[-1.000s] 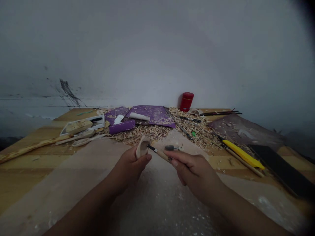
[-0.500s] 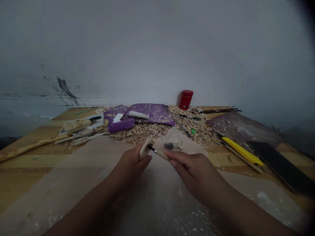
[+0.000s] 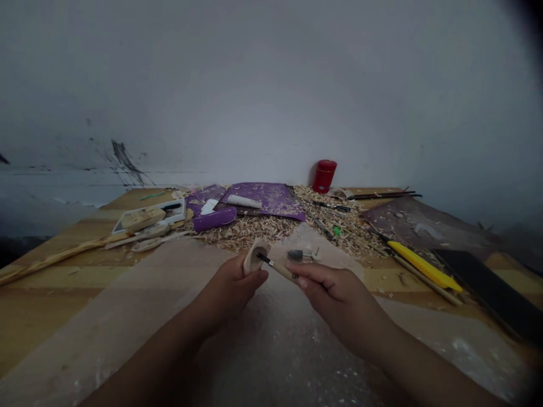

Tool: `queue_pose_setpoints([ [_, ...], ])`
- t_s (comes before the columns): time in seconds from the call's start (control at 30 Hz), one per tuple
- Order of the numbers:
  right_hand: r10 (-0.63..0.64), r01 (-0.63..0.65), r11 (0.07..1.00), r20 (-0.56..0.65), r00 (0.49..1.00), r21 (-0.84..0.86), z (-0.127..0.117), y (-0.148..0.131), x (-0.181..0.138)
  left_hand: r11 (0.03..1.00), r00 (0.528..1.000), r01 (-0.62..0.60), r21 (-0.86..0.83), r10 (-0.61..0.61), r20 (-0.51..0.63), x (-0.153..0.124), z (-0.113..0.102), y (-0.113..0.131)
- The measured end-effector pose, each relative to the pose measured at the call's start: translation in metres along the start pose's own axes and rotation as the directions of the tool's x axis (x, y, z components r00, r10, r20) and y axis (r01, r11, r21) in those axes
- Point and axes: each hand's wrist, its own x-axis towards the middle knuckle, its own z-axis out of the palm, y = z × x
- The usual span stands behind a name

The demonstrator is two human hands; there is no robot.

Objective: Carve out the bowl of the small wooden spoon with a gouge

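My left hand (image 3: 233, 285) is closed around a pale, hollowed piece of wood (image 3: 251, 260), its cavity turned to the right. In my right hand (image 3: 335, 297) is a carving gouge (image 3: 282, 269), gripped by its light wooden handle. The gouge's dark metal tip reaches into the wood's hollow; whether it touches the surface I cannot tell. Behind the handle, a small tool with a dark grey head (image 3: 296, 255) lies on the plastic sheet (image 3: 297, 350).
Wood shavings (image 3: 254, 230) spread around a purple sheet (image 3: 278, 198). At the left lie a white tray (image 3: 183, 210), wooden spoons (image 3: 148, 242) and a long stick (image 3: 55, 259). Rightward are a yellow cutter (image 3: 424, 265) and a dark flat slab (image 3: 487, 294). A red canister (image 3: 324, 176) stands by the wall.
The wooden piece is turned so more of its hollow shows, with the gouge still at it. The whole scene sits slightly further right and lower as the view shifts.
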Motion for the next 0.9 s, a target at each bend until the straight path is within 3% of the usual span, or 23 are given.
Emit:
queue_pose_setpoints([
  [0.3, -0.093, 0.093, 0.992, 0.012, 0.996, -0.090, -0.003, 0.000, -0.002, 0.975, 0.990, -0.141, 0.173, 0.142, 0.006, 0.002, -0.004, 0.000],
  [0.4, 0.057, -0.061, 0.994, 0.046, 0.997, 0.094, -0.001, 0.005, 0.001, 0.996, 0.997, -0.054, 0.067, 0.050, 0.064, 0.000, -0.004, 0.000],
  [0.5, 0.284, -0.326, 0.864, 0.162, 0.945, 0.385, 0.003, 0.009, 0.004, 0.998, 0.994, 0.040, -0.038, -0.036, 0.106, -0.002, -0.005, 0.000],
  [0.57, 0.316, -0.366, 0.820, 0.185, 0.931, 0.440, 0.004, 0.009, 0.005, 0.994, 0.992, 0.068, -0.082, -0.059, 0.111, -0.003, -0.005, -0.001],
  [0.7, 0.066, -0.070, 0.990, 0.031, 0.997, 0.124, 0.003, 0.003, 0.001, 0.992, 0.991, 0.080, -0.099, -0.068, 0.113, -0.003, -0.005, -0.002],
  [0.8, -0.106, 0.106, 0.990, 0.009, 0.994, -0.097, 0.000, -0.001, -0.002, 0.992, 0.987, 0.092, -0.091, -0.079, 0.143, -0.003, -0.006, -0.002],
  [0.9, -0.137, 0.141, 0.982, 0.036, 0.990, -0.123, -0.004, 0.001, -0.001, 0.992, 0.983, 0.095, -0.087, -0.080, 0.165, -0.002, -0.006, -0.003],
])
